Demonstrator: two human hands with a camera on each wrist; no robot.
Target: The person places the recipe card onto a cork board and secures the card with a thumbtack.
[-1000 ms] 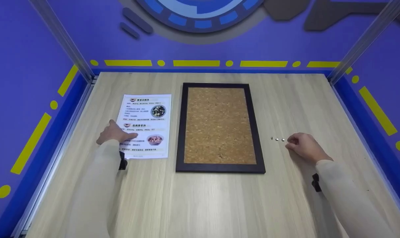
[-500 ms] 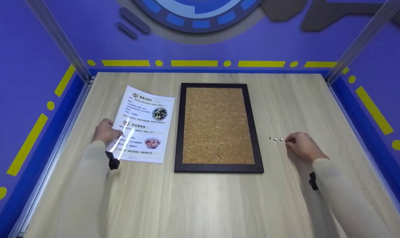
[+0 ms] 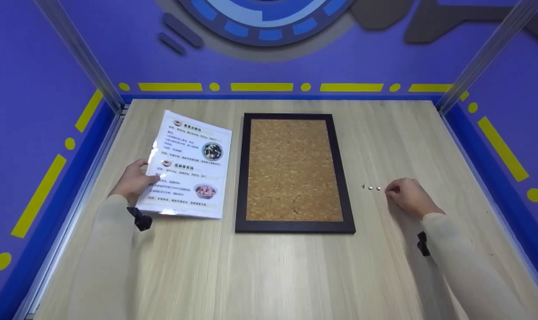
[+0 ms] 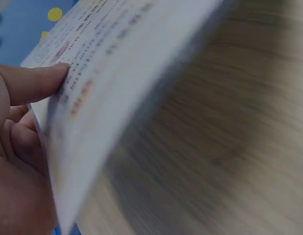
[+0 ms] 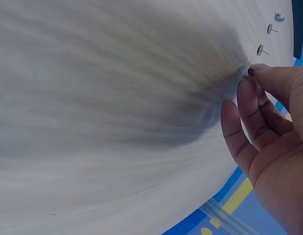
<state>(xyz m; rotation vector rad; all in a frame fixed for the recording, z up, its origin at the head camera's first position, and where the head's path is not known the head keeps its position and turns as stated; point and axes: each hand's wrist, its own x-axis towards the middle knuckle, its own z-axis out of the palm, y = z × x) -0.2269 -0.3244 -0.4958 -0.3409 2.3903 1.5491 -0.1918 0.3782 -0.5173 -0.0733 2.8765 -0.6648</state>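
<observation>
While a sheet is held on one side, something small is pinched on the other

As the printed sheet [image 3: 191,155] is gripped by the left hand [image 3: 133,180], its left edge is caught between the thumb on top and the fingers underneath. The sheet is tilted, and in the left wrist view part of it is seen raised off the table [image 3: 278,275]. Lines of writing and two food pictures [image 3: 212,151] are printed on it, a dark green bowl above and a pink one below. It is found just to the left of the cork board [image 3: 293,169], which is laid flat in the middle of the table. A dark frame [image 3: 295,227] is set all around the cork.

By the right hand [image 3: 411,195], low over the table on the other side of the board, a small dark thing [image 5: 250,72] is pinched at the tips of the thumb and fingers. It is too small for its kind to be told. Three pins [image 3: 370,188] are lined up between the board and that hand, with the nearest one just beside the fingertips. Thin points can be seen on two of them in the right wrist view.

Both arms are covered by pale sleeves [image 3: 102,262]. The table is closed in by purple-blue walls [image 3: 29,111], marked with yellow stripes [image 3: 170,86] and dots.
</observation>
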